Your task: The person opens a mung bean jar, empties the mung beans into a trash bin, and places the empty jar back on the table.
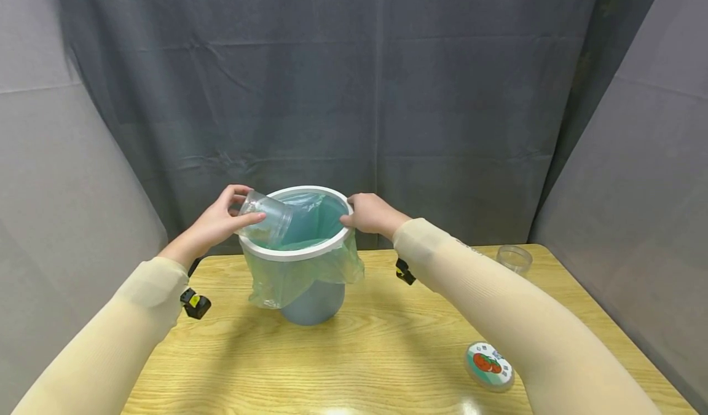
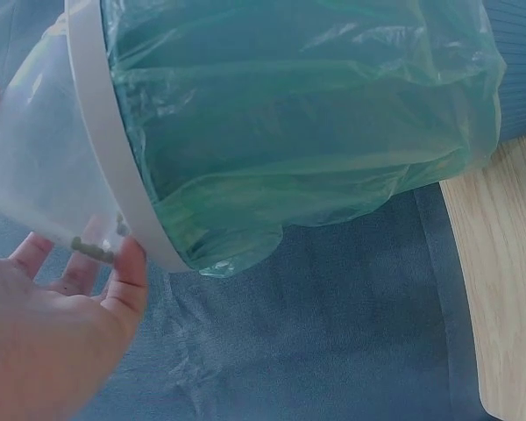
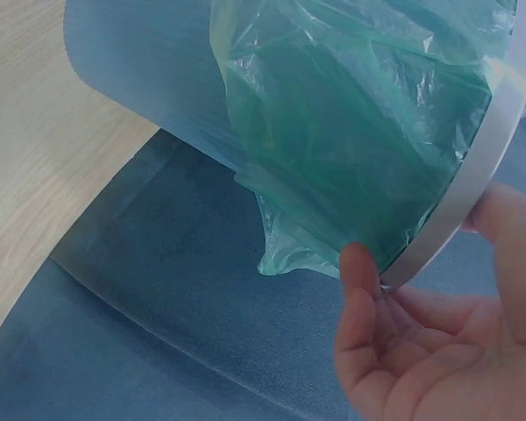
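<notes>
A blue-grey trash can (image 1: 313, 304) with a white rim ring (image 1: 310, 253) stands on the table, lined with a green plastic bag (image 1: 298, 273) whose edge hangs down outside. My left hand (image 1: 224, 216) holds a clear plastic cup (image 1: 267, 218), tilted with its mouth over the can's opening. A few small greenish bits (image 2: 92, 250) show in the cup in the left wrist view. On the can's right side my right hand (image 1: 373, 213) grips the rim ring, thumb over the top and fingers at the outside, as the right wrist view (image 3: 447, 342) also shows a hand there.
A round lid with a tomato picture (image 1: 489, 366) lies on the wooden table (image 1: 387, 341) near the front right. Farther back on the right sits a clear round container (image 1: 514, 257), partly behind the right sleeve. Grey curtains (image 1: 470, 95) enclose the table.
</notes>
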### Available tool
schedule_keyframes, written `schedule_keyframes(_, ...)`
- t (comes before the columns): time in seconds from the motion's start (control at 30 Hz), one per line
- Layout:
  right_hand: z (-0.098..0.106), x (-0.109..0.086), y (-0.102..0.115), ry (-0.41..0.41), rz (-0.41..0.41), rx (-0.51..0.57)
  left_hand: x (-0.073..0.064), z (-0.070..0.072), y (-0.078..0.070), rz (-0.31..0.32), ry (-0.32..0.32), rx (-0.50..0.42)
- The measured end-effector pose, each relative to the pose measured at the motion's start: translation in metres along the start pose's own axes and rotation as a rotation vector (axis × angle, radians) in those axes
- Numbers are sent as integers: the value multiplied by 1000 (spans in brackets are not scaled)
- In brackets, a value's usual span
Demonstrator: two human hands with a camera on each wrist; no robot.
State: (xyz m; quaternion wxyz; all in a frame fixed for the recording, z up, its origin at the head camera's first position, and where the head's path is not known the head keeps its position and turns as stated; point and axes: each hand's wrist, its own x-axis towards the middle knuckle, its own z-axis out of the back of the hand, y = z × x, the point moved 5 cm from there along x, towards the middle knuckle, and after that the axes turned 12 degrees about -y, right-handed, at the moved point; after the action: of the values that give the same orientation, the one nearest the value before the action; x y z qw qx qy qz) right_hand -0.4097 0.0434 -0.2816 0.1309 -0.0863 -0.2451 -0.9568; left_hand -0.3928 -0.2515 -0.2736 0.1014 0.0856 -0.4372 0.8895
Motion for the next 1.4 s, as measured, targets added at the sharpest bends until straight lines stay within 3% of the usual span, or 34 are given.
schedule_keyframes(1.2,0,-3,2,-8,-7,15,-4,1,-8,-50,-42,21)
schedule_keyframes(1.3,0,-3,2,-7,-9,20,-5,3,-12,-67,-74,8)
schedule_keyframes(1.4,0,-3,2,-5,-11,22,-6,8,-17,-104,-152,-10)
